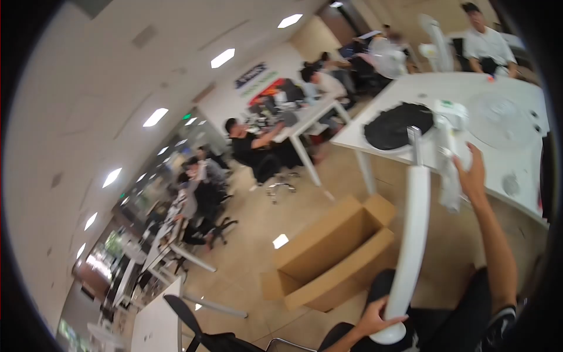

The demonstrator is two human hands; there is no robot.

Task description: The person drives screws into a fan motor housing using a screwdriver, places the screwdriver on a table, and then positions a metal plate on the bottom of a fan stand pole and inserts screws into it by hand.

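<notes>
My left hand grips the lower end of a long white curved pole, whose metal tip points up in front of the table. The fingers of my right hand are closed around the side of a white fan part at the table's edge. That part has a rounded head at its top and hangs partly over the edge. A round black piece lies on the white table, left of the fan part. To its right lies a clear round fan guard.
An open cardboard box stands on the floor below the table. Across the table a person in a white shirt sits near white fans. Other people sit at desks farther back. A black chair is at the bottom.
</notes>
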